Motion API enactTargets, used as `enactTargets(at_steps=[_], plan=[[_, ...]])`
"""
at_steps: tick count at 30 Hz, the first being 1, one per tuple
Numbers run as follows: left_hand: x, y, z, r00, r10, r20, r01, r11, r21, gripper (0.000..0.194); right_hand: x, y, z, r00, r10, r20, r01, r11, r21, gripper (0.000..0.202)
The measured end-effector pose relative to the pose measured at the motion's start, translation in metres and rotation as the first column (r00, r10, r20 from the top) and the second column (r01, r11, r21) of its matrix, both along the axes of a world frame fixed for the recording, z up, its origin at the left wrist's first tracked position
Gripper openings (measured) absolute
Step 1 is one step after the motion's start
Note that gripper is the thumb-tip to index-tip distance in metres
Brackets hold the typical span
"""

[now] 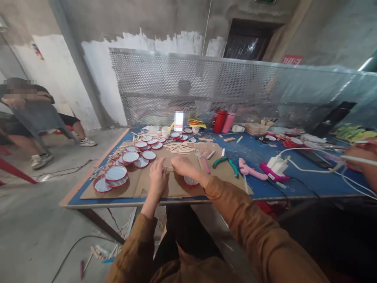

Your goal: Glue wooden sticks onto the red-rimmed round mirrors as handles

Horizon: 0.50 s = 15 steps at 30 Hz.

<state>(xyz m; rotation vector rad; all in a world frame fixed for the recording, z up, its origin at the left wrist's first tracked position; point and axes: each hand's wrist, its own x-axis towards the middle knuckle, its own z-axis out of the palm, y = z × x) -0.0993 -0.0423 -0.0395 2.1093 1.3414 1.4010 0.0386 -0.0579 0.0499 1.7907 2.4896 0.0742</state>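
Observation:
Over the brown cardboard sheet (144, 182), my left hand (158, 175) and my right hand (186, 166) are close together with fingers closed. A thin pale stick (169, 168) spans the small gap between them, and both hands grip its ends. Below my right wrist lies a red-rimmed round disc (191, 181), partly hidden by the hand. To the left are several more such discs (116, 173), some overlapping. Flat wooden sticks (180, 147) are heaped just beyond my hands.
Right of the cardboard lie green-handled pliers (226, 161), a pink glue gun (250, 169) and a magenta power strip (273, 173) with cables. A red bottle (220, 121) and a lit phone (179, 121) stand at the back. Another person's hand (363, 155) is at far right; someone sits at left.

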Motion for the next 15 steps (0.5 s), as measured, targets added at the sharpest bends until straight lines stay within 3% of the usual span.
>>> enactTargets(at_steps=[4, 6, 8, 10, 11, 13, 15], plan=[[0.003, -0.006, 0.003, 0.959, -0.157, -0.235, 0.144, 0.987, -0.071, 0.023, 0.018, -0.027, -0.001, 0.998, 0.057, -0.021, -0.056, 0.997, 0.047, 0.019], [0.002, -0.011, 0.006, 0.934, -0.236, -0.27, 0.205, 0.969, -0.136, 0.023, 0.03, -0.036, -0.001, 0.994, 0.076, -0.081, -0.071, 0.995, 0.064, 0.016], [0.001, -0.015, 0.01, 0.929, -0.248, -0.274, 0.191, 0.957, -0.217, 0.024, 0.051, -0.042, -0.001, 0.983, 0.043, -0.179, -0.023, 0.993, 0.114, 0.015], [0.0, -0.019, 0.014, 0.938, -0.225, -0.262, 0.148, 0.948, -0.283, 0.025, 0.082, -0.045, 0.0, 0.957, -0.151, -0.249, 0.199, 0.963, 0.18, 0.015], [0.0, -0.02, 0.015, 0.946, -0.212, -0.244, 0.134, 0.944, -0.3, 0.024, 0.101, -0.046, 0.001, 0.917, -0.297, -0.267, 0.357, 0.91, 0.213, 0.018], [-0.001, -0.021, 0.018, 0.964, -0.193, -0.181, 0.131, 0.943, -0.307, 0.022, 0.14, -0.049, 0.002, 0.76, -0.56, -0.331, 0.637, 0.744, 0.204, 0.017], [-0.001, -0.021, 0.02, 0.98, -0.176, -0.093, 0.142, 0.945, -0.294, 0.02, 0.174, -0.05, 0.0, 0.683, -0.636, -0.36, 0.716, 0.68, 0.159, 0.015]])
